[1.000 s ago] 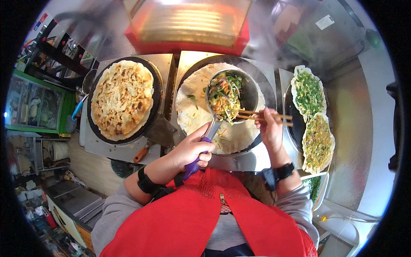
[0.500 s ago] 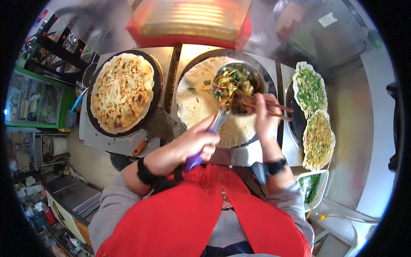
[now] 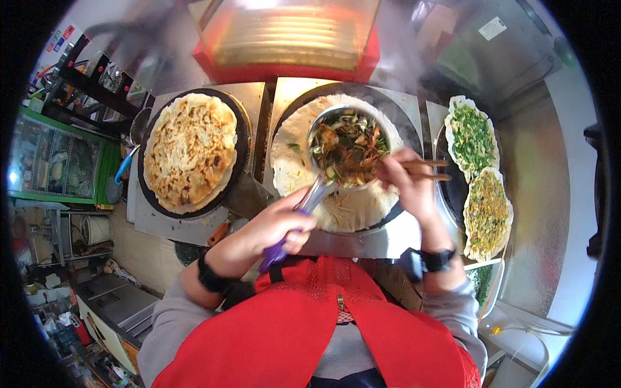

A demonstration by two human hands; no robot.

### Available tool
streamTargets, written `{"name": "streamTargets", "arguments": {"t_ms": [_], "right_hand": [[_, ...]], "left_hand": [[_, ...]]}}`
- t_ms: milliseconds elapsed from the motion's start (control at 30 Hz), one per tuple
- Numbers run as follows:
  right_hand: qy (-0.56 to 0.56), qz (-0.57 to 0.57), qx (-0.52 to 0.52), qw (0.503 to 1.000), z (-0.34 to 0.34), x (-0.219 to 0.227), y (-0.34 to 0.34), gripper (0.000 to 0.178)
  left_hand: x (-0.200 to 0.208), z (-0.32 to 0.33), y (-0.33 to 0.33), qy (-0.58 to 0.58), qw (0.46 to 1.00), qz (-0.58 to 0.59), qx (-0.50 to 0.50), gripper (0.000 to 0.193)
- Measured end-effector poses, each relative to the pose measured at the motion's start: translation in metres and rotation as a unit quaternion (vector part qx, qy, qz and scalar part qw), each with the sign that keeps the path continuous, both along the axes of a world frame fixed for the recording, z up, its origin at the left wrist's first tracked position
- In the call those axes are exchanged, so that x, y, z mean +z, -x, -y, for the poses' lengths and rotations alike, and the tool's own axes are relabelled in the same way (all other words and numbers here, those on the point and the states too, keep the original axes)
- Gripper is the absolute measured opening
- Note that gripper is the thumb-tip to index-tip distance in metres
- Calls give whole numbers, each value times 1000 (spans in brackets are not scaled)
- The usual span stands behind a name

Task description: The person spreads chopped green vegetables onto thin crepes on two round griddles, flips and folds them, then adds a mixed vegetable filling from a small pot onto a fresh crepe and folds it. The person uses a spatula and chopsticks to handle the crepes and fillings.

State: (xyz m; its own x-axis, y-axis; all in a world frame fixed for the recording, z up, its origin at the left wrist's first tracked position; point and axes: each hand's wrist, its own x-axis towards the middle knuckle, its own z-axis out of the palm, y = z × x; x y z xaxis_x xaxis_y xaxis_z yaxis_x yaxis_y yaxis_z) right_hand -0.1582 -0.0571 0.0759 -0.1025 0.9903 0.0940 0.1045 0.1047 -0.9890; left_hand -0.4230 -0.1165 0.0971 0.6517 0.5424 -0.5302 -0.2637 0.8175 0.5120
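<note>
My left hand (image 3: 284, 226) is closed round the purple handle of a metal ladle (image 3: 315, 197). Its round bowl, filled with chopped vegetable filling (image 3: 349, 139), is held over a large pale flatbread (image 3: 291, 171) on the middle griddle. In my right hand (image 3: 406, 176) is a pair of brown chopsticks (image 3: 428, 169), whose tips reach into the filling and are partly blurred. A few green bits lie on the pale flatbread beside the ladle.
A browned flatbread (image 3: 191, 152) covers the left griddle (image 3: 242, 139), with a wooden-handled spatula (image 3: 218, 234) near it. Two filled flatbreads (image 3: 486, 213) lie at the right griddle's edge. A tray of chopped greens (image 3: 482, 281) stands below them. A red-framed glowing unit (image 3: 288, 39) is at the back.
The ladle has shifted slightly left over the flatbread, my left hand with it. My right hand has moved a little to the right, and the filling in the ladle lies differently, blurred by stirring.
</note>
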Motion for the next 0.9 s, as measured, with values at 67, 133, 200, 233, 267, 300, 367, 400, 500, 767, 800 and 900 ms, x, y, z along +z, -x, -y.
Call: {"name": "streamTargets", "arguments": {"t_ms": [67,133,200,233,267,300,367,400,500,767,800,900], "right_hand": [[17,-3,-87,996,-1,9,-11,17],[-143,135,-121,973,-3,-2,3,17],[3,44,56,997,-3,1,0,18],[100,70,14,992,-1,14,-8,16],[59,31,-23,998,-4,14,-13,16],[40,13,-76,996,-6,11,-15,17],[-92,168,-7,981,-8,-1,3,17],[-30,95,23,995,-7,1,-3,17],[26,78,-37,996,-9,21,-22,15],[1,49,-62,997,-10,17,-2,20],[-49,107,-15,993,-10,13,-1,20],[-21,24,105,994,-3,28,-9,18]], "left_hand": [[-1,-1,-1,-10,1000,1,-29,72],[-1,-1,-1,2,997,63,-36,72],[-1,-3,0,28,999,8,-28,72],[-1,-3,0,46,998,-23,-29,72],[-1,-3,0,48,998,-30,-35,70],[-2,-5,0,35,999,14,-23,69],[-1,-6,-1,11,999,48,-18,69],[-1,-4,-1,14,999,33,1,68],[1,-5,-3,48,998,5,-39,66],[5,-4,-2,-5,997,64,-45,69],[4,-6,-2,9,996,84,-30,69],[4,-7,-3,9,998,-23,-54,71]]}}
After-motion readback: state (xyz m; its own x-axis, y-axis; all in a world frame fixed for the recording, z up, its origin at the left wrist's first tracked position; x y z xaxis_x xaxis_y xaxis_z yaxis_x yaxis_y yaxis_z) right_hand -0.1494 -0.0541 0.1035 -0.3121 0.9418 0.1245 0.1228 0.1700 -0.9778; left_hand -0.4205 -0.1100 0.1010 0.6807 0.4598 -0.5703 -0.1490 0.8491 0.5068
